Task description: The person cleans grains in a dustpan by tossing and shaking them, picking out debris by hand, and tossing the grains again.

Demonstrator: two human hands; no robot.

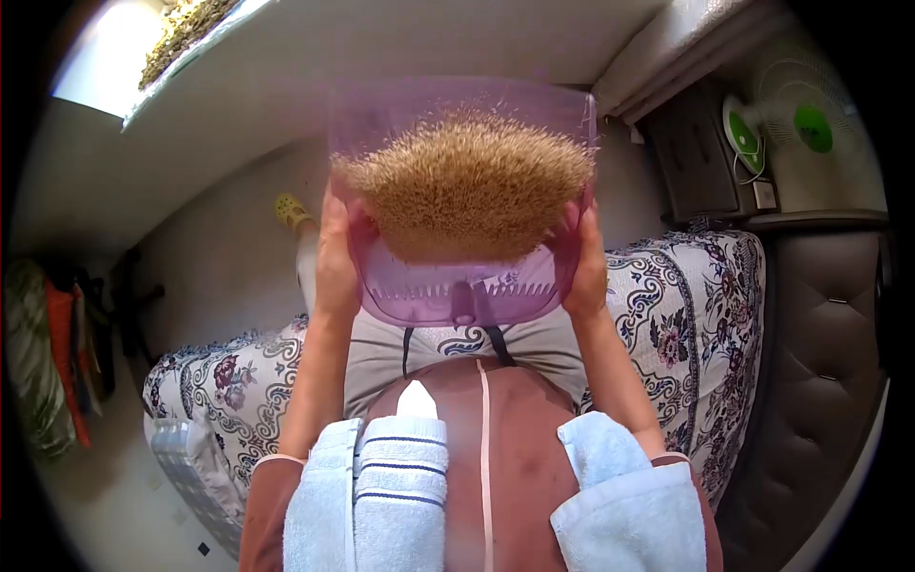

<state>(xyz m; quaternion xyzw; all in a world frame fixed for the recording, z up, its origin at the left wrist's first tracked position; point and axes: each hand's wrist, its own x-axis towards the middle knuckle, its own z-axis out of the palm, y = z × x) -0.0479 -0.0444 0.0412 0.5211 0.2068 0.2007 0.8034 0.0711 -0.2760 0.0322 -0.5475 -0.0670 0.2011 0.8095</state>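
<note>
A translucent purple scoop-like tray (410,300) is held up in front of my body, with a comb-like row of slots near its lower edge. My left hand (337,253) grips its left side and my right hand (586,262) its right side. A heap of light brown grain (467,186) fills the middle of the tray, its upper edge blurred and scattered as if in motion. Some fingers are hidden behind the tray walls. A light blue towel (400,496) hangs over my left shoulder, and another blue towel end (629,515) lies on the right.
A patterned bedspread (667,324) lies on both sides of me. At the right stand a dark headboard (829,353), a dark nightstand (691,157) and a green-and-white fan (812,129). Clothes (57,343) hang at the left. More grain (181,38) shows at the upper left.
</note>
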